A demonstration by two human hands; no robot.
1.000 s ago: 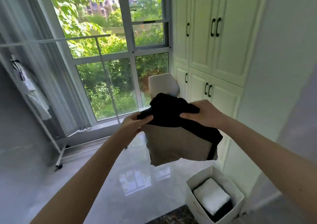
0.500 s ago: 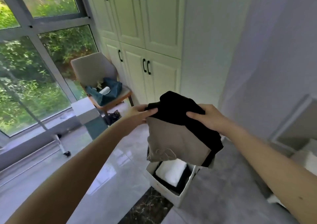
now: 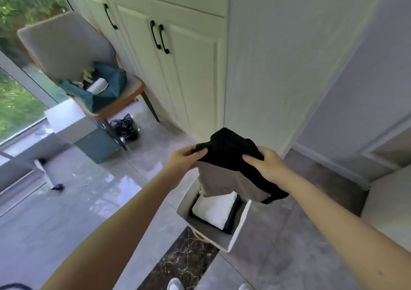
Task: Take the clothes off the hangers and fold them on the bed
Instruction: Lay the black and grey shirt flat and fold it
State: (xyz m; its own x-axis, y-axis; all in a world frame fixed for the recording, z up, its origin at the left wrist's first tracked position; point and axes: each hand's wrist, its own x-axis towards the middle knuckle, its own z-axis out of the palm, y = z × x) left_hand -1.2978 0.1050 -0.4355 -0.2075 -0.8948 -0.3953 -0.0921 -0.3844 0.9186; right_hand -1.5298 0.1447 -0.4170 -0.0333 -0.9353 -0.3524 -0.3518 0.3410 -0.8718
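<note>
Pinching folded clothes point(image 3: 231, 167) (black over tan), left hand point(image 3: 183, 159), right hand point(image 3: 268, 167)

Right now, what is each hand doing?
Left hand: pinching the folded black and tan garment.
Right hand: gripping the same garment.

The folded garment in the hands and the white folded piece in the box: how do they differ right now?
The held garment is black and taupe; the white folded piece is plain white. The held garment hangs in the air, gripped by the left hand and right hand, with its lower edge drooping; the white piece lies flat inside the white box on the floor. Both are folded fabric, and the held garment is right above the box.
</note>
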